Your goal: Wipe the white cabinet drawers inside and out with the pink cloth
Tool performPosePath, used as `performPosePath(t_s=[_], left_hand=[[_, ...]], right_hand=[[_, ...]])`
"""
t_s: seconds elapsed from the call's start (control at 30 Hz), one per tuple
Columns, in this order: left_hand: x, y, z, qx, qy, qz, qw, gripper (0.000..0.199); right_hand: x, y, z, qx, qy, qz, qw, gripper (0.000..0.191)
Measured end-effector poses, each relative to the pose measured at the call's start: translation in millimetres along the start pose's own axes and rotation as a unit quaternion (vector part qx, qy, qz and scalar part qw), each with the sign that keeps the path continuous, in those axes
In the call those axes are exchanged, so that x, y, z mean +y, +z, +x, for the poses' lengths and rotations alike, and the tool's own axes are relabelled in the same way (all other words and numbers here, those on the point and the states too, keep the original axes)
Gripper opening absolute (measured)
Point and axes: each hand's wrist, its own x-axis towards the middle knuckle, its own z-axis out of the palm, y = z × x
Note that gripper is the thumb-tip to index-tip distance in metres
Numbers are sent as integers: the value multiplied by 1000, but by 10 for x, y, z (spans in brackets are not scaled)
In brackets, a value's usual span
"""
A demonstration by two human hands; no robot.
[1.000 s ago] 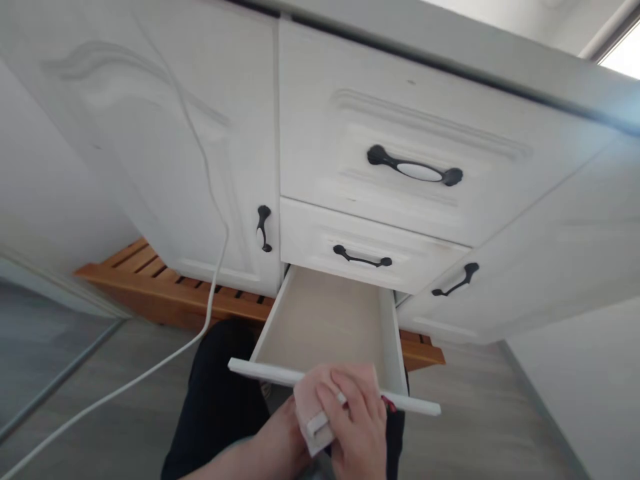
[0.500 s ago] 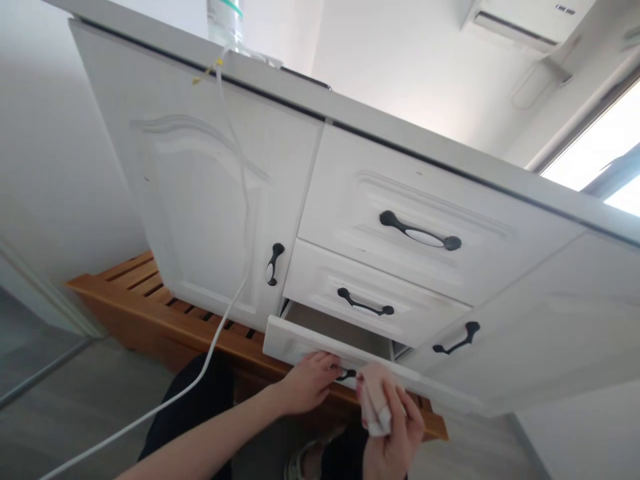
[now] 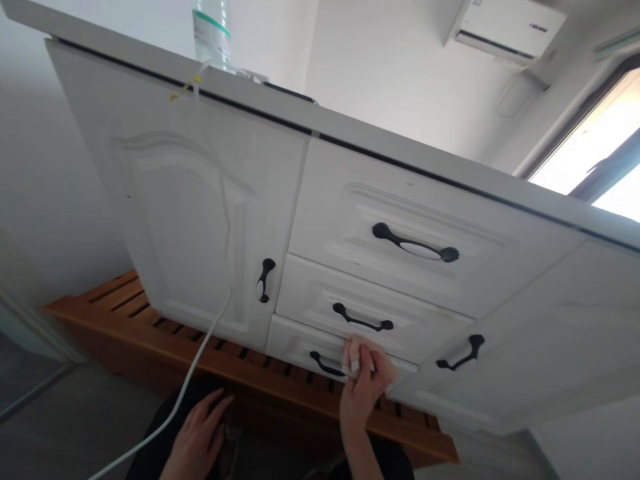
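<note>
A white cabinet (image 3: 190,220) with black handles fills the view. My right hand (image 3: 364,383) grips a pink and white cloth (image 3: 356,352) and presses it against the bottom drawer (image 3: 295,343), just right of that drawer's handle (image 3: 327,365). All three middle drawers are closed. The middle drawer's handle (image 3: 363,318) is just above the cloth. My left hand (image 3: 200,427) is low at the left, over my dark-clothed knee, with its fingers apart and nothing in it.
A slatted wooden bench (image 3: 165,340) runs under the cabinet. A white cable (image 3: 200,350) hangs from the countertop (image 3: 380,137) past my left hand. A clear bottle (image 3: 212,37) stands on top. An air conditioner (image 3: 510,30) and a window are at the upper right.
The bottom drawer went from partly open to closed. My left hand left its handle and moved down and left. My right hand moved the cloth up and left onto the drawer front.
</note>
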Motion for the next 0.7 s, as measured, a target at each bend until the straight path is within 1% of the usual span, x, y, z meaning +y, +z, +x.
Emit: performPosePath(t_s=[0.03,0.07,0.13,0.23,0.3,0.37,0.4,0.47,0.53,0.6,0.67,0.7], left_hand=[[-158,10,-88,11,-35,37,999,47],[-268,1,-150,15,-64,74,995,50],[-356,-52,-202,10,-110,136,985,56],[-265,-146,-146,-28,-149,193,969,60],[-160,-187,-74,-62,-165,211,961,60],[-86,-205,-24,-88,-176,226,954,59],[-71,-207,-16,-96,-178,235,951,59],[-88,-202,-35,-101,-175,253,946,59],[-149,-200,-77,-97,-164,259,947,58],[-210,-209,-107,-90,-157,248,952,59],[-234,-226,-103,-85,-159,234,955,59],[-227,-235,-88,-85,-161,232,956,58]], right_hand=[[-147,105,-43,-5,-19,-19,1000,48],[-300,212,-74,-21,-42,-28,998,48],[-617,432,-88,-78,-88,-23,993,50],[-1106,746,-8,-189,-140,-20,972,55],[-1391,912,72,-271,-176,-27,946,55],[-1570,1018,135,-325,-207,-34,922,52],[-1602,1041,152,-340,-220,-36,914,50],[-1535,1021,149,-345,-236,-36,908,49],[-1305,909,101,-318,-232,-36,918,49],[-958,713,38,-263,-208,-44,941,52],[-538,455,-2,-194,-184,-65,962,57],[-313,311,-6,-168,-183,-78,966,58]])
